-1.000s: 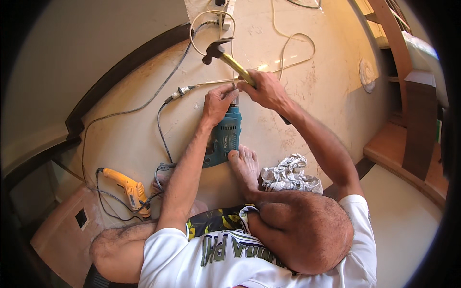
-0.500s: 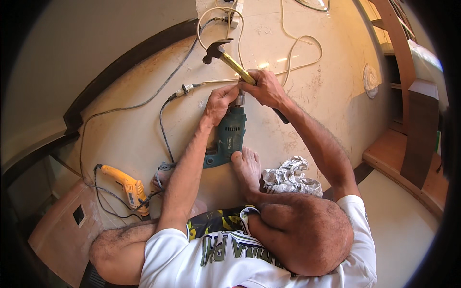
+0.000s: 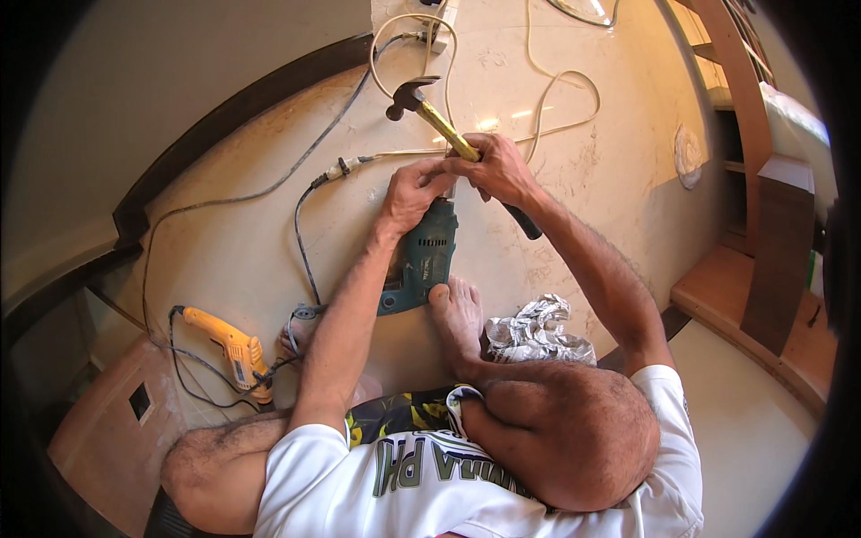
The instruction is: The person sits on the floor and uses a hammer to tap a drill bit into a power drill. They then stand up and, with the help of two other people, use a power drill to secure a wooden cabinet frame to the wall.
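The teal corded drill [image 3: 429, 251] lies on the floor [image 3: 574, 211], its front end pointing away from the person. The right hand [image 3: 498, 170], at the drill's front end, has its grip wrapped around the handle of a claw hammer [image 3: 446, 130], whose head projects beyond the drill. The left hand [image 3: 414, 197] is at the drill's chuck [image 3: 450, 190], fingers bent inward; what its grip pinches, if anything, cannot be told, the tips being hidden. The right foot [image 3: 457, 318] appears to touch the drill's rear.

Hazards, as judged: the drill's black cord [image 3: 298, 229] runs to a joined connector [image 3: 343, 168] left of the drill; if the line is live, a bumped trigger could turn the chuck against the fingers. A loosened right grip could drop the hammer onto the left hand. Foot pressure alone might let the drill roll. Crumpled paper [image 3: 543, 332] lies right of the drill, a yellow power tool [image 3: 235, 348] to its left.
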Demonstrator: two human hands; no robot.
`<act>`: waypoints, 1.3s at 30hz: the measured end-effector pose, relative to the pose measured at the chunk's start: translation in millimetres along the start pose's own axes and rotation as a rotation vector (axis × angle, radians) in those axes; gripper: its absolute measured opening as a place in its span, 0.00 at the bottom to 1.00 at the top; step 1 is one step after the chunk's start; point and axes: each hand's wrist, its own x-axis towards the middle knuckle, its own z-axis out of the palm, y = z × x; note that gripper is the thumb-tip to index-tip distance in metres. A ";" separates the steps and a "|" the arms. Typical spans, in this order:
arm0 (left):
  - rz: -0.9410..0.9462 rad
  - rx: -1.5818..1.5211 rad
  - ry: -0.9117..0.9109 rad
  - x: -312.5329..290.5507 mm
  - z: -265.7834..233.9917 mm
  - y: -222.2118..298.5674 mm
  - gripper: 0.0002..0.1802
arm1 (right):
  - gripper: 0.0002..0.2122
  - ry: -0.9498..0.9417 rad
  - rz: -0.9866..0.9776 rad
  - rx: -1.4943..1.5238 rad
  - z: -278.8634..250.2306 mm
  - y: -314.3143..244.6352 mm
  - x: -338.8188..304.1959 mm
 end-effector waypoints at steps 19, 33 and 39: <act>0.100 0.173 0.221 -0.2 14.5 -7.7 0.16 | 0.22 -0.105 -0.330 -0.727 -92.6 -111.7 -73.5; 0.076 0.208 0.197 -10.6 10.0 2.9 0.14 | 0.23 -0.052 -0.391 -0.647 -76.9 -124.7 -62.7; 0.176 0.332 0.182 -3.6 14.3 20.0 0.12 | 0.21 -0.073 -0.260 -0.759 -88.1 -135.1 -76.5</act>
